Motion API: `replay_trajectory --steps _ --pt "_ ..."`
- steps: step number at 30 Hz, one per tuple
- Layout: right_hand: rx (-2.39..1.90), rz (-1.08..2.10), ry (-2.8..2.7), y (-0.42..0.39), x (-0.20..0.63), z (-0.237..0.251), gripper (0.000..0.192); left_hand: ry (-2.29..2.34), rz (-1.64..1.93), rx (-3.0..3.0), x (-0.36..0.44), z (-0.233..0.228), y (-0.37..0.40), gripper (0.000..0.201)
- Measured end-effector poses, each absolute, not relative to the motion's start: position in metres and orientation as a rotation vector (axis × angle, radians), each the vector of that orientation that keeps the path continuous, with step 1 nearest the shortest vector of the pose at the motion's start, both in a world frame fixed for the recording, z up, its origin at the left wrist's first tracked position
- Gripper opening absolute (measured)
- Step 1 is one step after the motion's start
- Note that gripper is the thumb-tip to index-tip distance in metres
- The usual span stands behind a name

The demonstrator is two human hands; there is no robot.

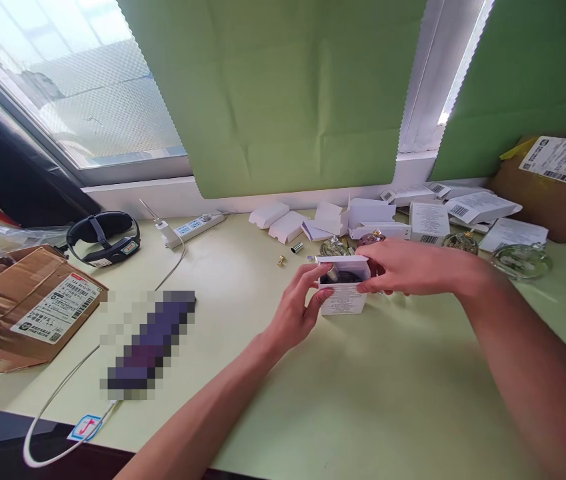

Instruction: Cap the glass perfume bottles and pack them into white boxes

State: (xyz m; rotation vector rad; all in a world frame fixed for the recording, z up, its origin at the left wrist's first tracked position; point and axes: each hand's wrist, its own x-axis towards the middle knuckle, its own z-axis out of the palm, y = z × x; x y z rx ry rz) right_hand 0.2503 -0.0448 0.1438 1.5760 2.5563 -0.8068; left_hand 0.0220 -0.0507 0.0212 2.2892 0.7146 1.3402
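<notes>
A small white box (343, 301) stands open on the pale green table (373, 400), with a dark object and a silver cap showing inside it. My left hand (299, 308) grips the box's left side, fingertips at its top flap. My right hand (407, 268) holds the box's right side and upper edge. Just behind the box sit a clear glass bottle (333, 248) and a pinkish bottle (373, 237), partly hidden by my right hand.
Several white boxes (387, 220) and labelled cartons lie along the back edge. Glass bottles (520, 260) stand at right beside a brown parcel (553, 187). A torn cardboard packet (23, 307), headband device (103, 239), power strip (195, 227), white cable (63, 387) and small metal caps (297, 247) lie left.
</notes>
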Motion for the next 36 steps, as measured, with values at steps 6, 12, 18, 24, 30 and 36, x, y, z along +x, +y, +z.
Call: replay_trajectory --steps 6,12,18,24,30,36 --pt "1.608 -0.844 2.506 -0.050 0.246 0.149 0.035 0.789 1.250 2.390 0.020 0.025 -0.053 0.039" --pt "1.606 -0.999 2.468 -0.052 0.249 0.152 0.035 0.798 1.113 2.425 0.022 0.028 -0.056 0.037" --pt "1.435 -1.450 2.446 -0.043 0.268 0.151 0.045 0.803 1.094 2.390 0.022 0.027 -0.059 0.042" --pt "1.314 -1.571 2.474 -0.035 0.280 0.144 0.043 0.843 1.168 2.343 0.023 0.022 -0.059 0.046" --pt "1.338 -1.538 2.459 -0.032 0.275 0.140 0.044 0.841 1.184 2.340 0.023 0.025 -0.058 0.030" --pt "1.423 -1.446 2.398 -0.034 0.264 0.140 0.044 0.778 1.256 2.309 0.023 0.022 -0.056 0.042"
